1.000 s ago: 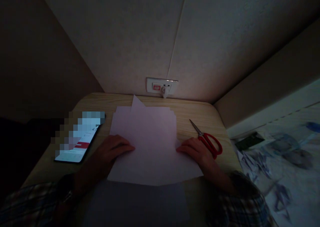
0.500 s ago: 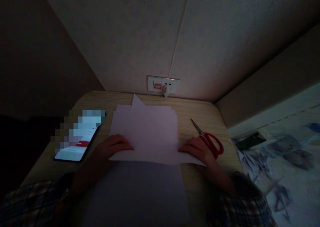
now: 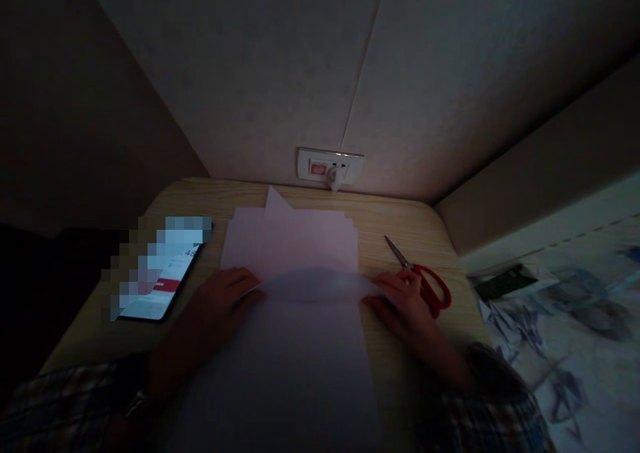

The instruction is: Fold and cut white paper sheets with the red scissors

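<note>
Dark plaid sleeves (image 3: 493,416), shiny clasp (image 3: 135,403) at left wrist (image 3: 159,376)

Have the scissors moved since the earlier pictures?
No, the scissors keep their place relative to the socket; both drift together slightly rightward and up in view.

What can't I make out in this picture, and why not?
All in the head view:
Phone: part of the screen, hidden by pixel blocks.
Scissors: part of one handle, behind the right hand.
Nearer paper: its near end, cut off by the bottom edge.
Wall plug: details, too small and blurred.
</note>
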{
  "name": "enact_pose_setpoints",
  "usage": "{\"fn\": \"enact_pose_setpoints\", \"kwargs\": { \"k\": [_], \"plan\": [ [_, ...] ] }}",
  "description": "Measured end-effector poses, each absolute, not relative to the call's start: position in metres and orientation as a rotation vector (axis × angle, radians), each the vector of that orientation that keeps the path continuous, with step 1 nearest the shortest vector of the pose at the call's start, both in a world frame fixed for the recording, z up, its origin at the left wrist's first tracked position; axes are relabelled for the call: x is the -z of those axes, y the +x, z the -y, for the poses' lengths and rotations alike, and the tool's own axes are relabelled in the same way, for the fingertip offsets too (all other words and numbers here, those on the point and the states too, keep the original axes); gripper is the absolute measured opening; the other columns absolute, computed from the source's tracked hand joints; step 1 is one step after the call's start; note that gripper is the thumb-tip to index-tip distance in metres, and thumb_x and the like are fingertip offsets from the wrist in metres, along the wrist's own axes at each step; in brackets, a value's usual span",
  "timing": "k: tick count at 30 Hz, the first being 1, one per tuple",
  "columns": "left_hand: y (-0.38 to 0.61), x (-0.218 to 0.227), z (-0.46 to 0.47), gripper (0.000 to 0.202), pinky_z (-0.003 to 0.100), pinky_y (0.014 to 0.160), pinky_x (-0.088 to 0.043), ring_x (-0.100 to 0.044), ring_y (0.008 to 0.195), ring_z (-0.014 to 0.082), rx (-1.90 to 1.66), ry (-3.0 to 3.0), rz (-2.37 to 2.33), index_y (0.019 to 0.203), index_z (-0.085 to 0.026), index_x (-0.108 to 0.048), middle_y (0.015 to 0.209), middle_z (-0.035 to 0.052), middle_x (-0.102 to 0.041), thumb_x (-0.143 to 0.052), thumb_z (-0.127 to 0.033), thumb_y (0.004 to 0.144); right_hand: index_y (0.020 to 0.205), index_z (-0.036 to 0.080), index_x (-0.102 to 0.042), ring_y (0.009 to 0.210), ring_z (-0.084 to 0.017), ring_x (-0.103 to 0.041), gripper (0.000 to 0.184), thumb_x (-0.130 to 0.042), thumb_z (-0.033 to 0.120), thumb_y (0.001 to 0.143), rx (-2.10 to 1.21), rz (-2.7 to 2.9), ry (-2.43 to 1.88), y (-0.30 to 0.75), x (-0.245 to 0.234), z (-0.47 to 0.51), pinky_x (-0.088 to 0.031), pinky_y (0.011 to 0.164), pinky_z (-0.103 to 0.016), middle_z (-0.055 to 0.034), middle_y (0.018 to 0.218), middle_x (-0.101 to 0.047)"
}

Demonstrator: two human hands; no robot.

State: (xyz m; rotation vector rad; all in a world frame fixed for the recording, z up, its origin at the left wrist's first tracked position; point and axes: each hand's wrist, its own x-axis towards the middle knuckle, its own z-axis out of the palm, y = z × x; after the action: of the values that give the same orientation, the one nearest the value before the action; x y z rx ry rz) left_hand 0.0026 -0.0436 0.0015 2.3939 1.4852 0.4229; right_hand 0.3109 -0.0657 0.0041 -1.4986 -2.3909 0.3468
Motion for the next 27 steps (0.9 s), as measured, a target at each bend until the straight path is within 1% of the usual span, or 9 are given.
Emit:
{"fn": "enact_pose_setpoints", "kwargs": {
  "k": [3,5,8,11,14,17,22,25,27],
  "plan": [
    [0.005,-0.003,0.045,0.028,0.037,0.076,-0.048,-0.060,0.082,0.0222,-0.405,2.350,-1.585,0.083,-0.019,-0.060,0.085,0.0060,-0.065,-0.041,-0.038,0.086,0.076,0.020,-0.061,0.077,-0.022,-0.055,0.023,-0.044,0.027,0.089,-0.277,2.349,-1.531,0.308,-0.003,0.067,-0.036,0.077,-0.040,-0.0057,0.079,-0.062],
    [0.009,-0.008,0.046,0.027,0.038,0.072,-0.048,-0.060,0.078,0.0233,-0.355,2.294,-1.644,0.076,-0.018,-0.057,0.080,0.0067,-0.064,-0.041,-0.038,0.085,0.075,0.020,-0.060,0.076,-0.022,-0.055,0.022,-0.044,0.029,0.088,-0.242,2.311,-1.557,0.307,-0.002,0.068,-0.038,0.076,-0.040,-0.0058,0.079,-0.063],
    [0.014,-0.016,0.046,0.023,0.036,0.063,-0.047,-0.058,0.070,0.0233,-0.312,2.206,-1.712,0.069,-0.019,-0.051,0.072,0.0057,-0.061,-0.044,-0.037,0.083,0.078,0.021,-0.061,0.074,-0.023,-0.056,0.021,-0.045,0.032,0.087,-0.225,2.299,-1.612,0.308,-0.003,0.067,-0.038,0.074,-0.040,-0.0062,0.079,-0.063],
    [0.019,-0.021,0.047,0.020,0.034,0.057,-0.045,-0.058,0.066,0.0229,-0.314,2.146,-1.786,0.071,-0.020,-0.049,0.068,0.0037,-0.059,-0.047,-0.037,0.080,0.074,0.019,-0.061,0.075,-0.023,-0.057,0.021,-0.048,0.032,0.086,-0.310,2.291,-1.687,0.309,-0.009,0.065,-0.036,0.073,-0.039,-0.0067,0.080,-0.065],
    [0.021,-0.022,0.048,0.016,0.033,0.056,-0.044,-0.059,0.065,0.0221,-0.325,2.088,-1.831,0.080,-0.020,-0.049,0.068,0.0021,-0.060,-0.048,-0.036,0.080,0.073,0.019,-0.061,0.080,-0.023,-0.058,0.016,-0.052,0.027,0.084,-0.451,2.244,-1.775,0.309,-0.013,0.062,-0.034,0.073,-0.037,-0.0058,0.084,-0.067],
    [0.021,-0.021,0.050,0.023,0.032,0.058,-0.046,-0.061,0.066,0.0215,-0.418,2.020,-1.851,0.096,-0.019,-0.047,0.071,0.0012,-0.062,-0.049,-0.034,0.080,0.072,0.018,-0.060,0.076,-0.022,-0.058,0.014,-0.055,0.026,0.082,-0.516,2.199,-1.865,0.309,-0.014,0.061,-0.034,0.070,-0.035,-0.0044,0.078,-0.066],
    [0.022,-0.016,0.052,0.038,0.032,0.057,-0.046,-0.063,0.063,0.0212,-0.564,1.992,-1.882,0.112,-0.020,-0.040,0.067,-0.0017,-0.062,-0.051,-0.032,0.078,0.064,0.017,-0.057,0.063,-0.019,-0.055,0.021,-0.058,0.031,0.079,-0.514,2.141,-1.989,0.306,-0.014,0.060,-0.033,0.061,-0.031,-0.0034,0.068,-0.063],
    [0.024,-0.012,0.053,0.045,0.032,0.059,-0.046,-0.062,0.064,0.0205,-0.608,2.004,-1.884,0.118,-0.019,-0.035,0.067,-0.0025,-0.060,-0.051,-0.030,0.078,0.058,0.017,-0.052,0.057,-0.018,-0.053,0.027,-0.057,0.034,0.078,-0.473,2.133,-1.993,0.306,-0.014,0.061,-0.030,0.055,-0.029,-0.0031,0.064,-0.061],
    [0.025,-0.011,0.054,0.046,0.032,0.059,-0.046,-0.061,0.063,0.0197,-0.606,2.006,-1.893,0.119,-0.018,-0.034,0.067,-0.0027,-0.058,-0.050,-0.028,0.077,0.057,0.018,-0.051,0.055,-0.017,-0.052,0.028,-0.055,0.035,0.079,-0.432,2.140,-1.963,0.305,-0.014,0.061,-0.028,0.054,-0.029,-0.0025,0.062,-0.060]
  ]
}}
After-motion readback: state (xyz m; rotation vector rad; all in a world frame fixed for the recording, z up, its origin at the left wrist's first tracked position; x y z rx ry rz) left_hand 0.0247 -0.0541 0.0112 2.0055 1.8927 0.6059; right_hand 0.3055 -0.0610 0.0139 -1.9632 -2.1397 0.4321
